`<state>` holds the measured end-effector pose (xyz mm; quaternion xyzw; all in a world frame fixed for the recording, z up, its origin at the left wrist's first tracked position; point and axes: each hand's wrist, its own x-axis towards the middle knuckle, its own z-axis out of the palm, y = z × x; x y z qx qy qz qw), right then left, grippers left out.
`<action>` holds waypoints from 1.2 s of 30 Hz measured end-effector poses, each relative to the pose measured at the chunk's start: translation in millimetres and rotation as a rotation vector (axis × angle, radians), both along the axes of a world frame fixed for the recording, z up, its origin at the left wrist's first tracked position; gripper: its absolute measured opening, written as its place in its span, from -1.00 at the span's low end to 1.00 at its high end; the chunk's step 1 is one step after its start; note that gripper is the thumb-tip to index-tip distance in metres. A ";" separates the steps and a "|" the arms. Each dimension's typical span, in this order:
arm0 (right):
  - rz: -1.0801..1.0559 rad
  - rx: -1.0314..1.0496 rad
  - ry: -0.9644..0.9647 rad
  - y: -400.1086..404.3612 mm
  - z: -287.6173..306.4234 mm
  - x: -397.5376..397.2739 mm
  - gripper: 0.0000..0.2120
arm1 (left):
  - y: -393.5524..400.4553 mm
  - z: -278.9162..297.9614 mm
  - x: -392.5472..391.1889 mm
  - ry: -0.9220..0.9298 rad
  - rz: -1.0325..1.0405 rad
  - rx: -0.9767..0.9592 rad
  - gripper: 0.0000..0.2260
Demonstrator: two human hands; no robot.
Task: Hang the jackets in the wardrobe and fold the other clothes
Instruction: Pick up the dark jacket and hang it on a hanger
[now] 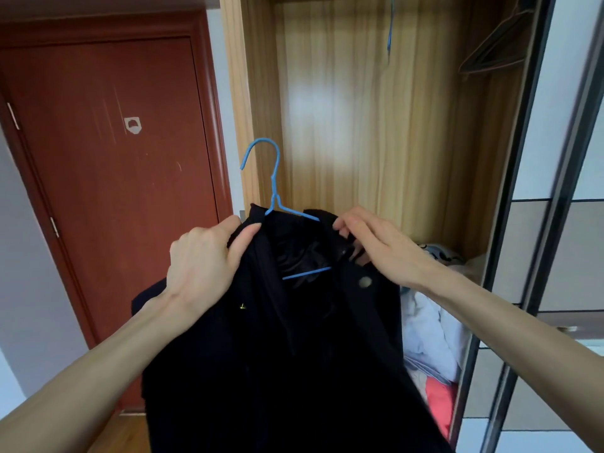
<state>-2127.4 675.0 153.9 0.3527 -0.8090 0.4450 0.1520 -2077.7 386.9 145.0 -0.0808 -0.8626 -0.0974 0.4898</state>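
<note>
We hold a black jacket (pixel 294 354) up in front of the open wardrobe (pixel 359 125), chest height, centre frame. A blue wire hanger (pixel 276 191) sits inside the jacket's neck: hook sticking up and curling left, one shoulder arm visible at the collar, the lower bar showing across the dark lining.

Our left hand (pixel 202 266) grips the jacket's left shoulder, fingers curled over the fabric, thumb on the near side. Our right hand (pixel 376 246) pinches the right collar edge, fingertips bent into the cloth; whether it also catches the hanger wire under the fabric we cannot tell. Both forearms reach in from the bottom corners.

The jacket hangs down loose, covering the lower middle of the view. A round pale button (pixel 365 282) shows on its right front, a tiny gold mark on the left front.

The wardrobe has a wood-grain interior. Another blue hanger (pixel 390 34) hangs near the top, seen edge-on. Dark hangers (pixel 490 50) hang at the upper right. A pile of clothes (pixel 431 338) lies low in the wardrobe's right side, white, grey and red pieces, just right of the jacket. A sliding door frame (pixel 536 191) stands at the right. A red-brown door (pixel 108 174) is at the left, shut.
</note>
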 end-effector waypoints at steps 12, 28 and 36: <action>-0.158 0.454 0.381 28.8 6.3 -20.8 -0.64 | 5.0 8.2 -4.6 -0.028 -0.191 0.024 -0.56; -0.149 0.080 0.281 40.0 3.7 -12.3 -0.82 | -1.0 3.7 -23.7 -0.211 -0.207 -0.279 -0.46; -0.168 0.094 0.253 47.2 1.0 -10.8 -0.84 | 63.4 21.8 -27.9 -0.104 -0.417 -0.323 -0.68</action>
